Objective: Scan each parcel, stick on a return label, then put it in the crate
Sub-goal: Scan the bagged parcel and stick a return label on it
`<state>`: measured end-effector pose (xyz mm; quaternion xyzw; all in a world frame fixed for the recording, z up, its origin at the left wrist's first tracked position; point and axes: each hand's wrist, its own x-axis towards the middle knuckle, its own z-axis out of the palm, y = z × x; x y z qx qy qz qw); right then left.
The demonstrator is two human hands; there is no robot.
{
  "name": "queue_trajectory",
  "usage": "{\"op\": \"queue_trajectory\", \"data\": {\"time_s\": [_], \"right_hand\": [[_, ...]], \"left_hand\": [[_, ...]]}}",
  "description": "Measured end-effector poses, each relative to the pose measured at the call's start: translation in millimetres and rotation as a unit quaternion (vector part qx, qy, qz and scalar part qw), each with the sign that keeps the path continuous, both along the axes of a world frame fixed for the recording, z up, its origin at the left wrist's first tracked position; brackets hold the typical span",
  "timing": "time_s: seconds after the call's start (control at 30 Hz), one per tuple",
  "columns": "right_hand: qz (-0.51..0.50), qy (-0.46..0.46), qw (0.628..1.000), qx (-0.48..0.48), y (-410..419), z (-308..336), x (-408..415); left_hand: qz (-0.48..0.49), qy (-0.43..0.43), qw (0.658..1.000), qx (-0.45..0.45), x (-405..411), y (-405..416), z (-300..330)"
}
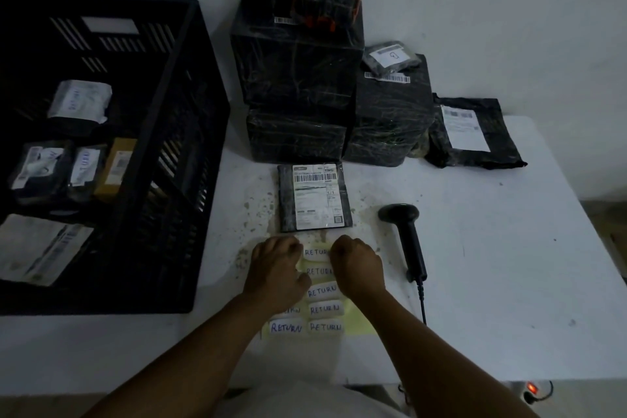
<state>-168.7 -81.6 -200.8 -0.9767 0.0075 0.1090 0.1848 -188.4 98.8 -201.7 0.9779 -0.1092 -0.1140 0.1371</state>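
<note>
Black-wrapped parcel (315,197) lies label-up on the white table (475,248), just beyond the yellow sheet of RETURN labels (322,292); left hand (276,270) and right hand (358,265) work the top label (317,252), fingers curled, exact grip hidden; crate (190,146) left

Dim, grainy and bluish overall; the black crate (163,153) loses detail in shadow, and straight edges bow outward.

Flat black parcel with white shipping label (315,197) lay on white table (475,248), before stack of black wrapped parcels (298,85). Yellow sheet of white RETURN labels (324,309) lay just before parcel. Black handheld scanner (407,241) lay right of both. Black slatted plastic crate (169,146) stood left, labelled parcels (81,102) inside.
</note>
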Motion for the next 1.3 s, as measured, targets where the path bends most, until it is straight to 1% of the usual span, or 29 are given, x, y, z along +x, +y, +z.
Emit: {"op": "queue_trajectory", "data": {"time_s": [0.23, 0.47, 0.6, 0.7, 0.8, 0.87, 0.97, 1.03, 1.13, 1.23, 1.3], "right_hand": [[0.038, -0.038, 0.999, -0.001, -4, 3, -12], [0.036, -0.045, 0.997, 0.048, -4, 10, -21], [-0.001, -0.065, 0.993, 0.102, -7, 15, -25], [-0.030, -0.069, 0.987, 0.143, -14, 19, -24], [-0.056, -0.076, 0.979, 0.180, -19, 24, -20], [-0.071, -0.074, 0.977, 0.187, -21, 29, -14], [-0.073, -0.065, 0.976, 0.197, -22, 39, -2], [-0.059, -0.053, 0.975, 0.206, -21, 46, 8], [-0.026, -0.052, 0.978, 0.199, -19, 53, 23], [-0.004, -0.051, 0.980, 0.192, -14, 55, 41], [-0.009, -0.040, 0.977, 0.210, -11, 52, 54]], "left_hand": [[0.003, -0.009, 1.000, -0.012, -2, -2, 2], [0.003, -0.006, 1.000, -0.003, -2, -2, 0], [-0.014, -0.003, 1.000, 0.015, -2, -1, -1], [0.000, 0.003, 1.000, 0.006, -1, -3, 1], [0.044, 0.004, 0.997, -0.065, 0, -3, 3], [0.075, -0.016, 0.989, -0.122, 0, -1, 5], [0.127, -0.065, 0.974, -0.176, 4, -1, 9], [0.168, -0.070, 0.957, -0.228, 15, -6, 14], [0.244, -0.006, 0.907, -0.343, 42, -15, 32], [0.271, 0.064, 0.875, -0.396, 72, -21, 46], [0.288, 0.083, 0.859, -0.415, 86, -20, 47]]}}
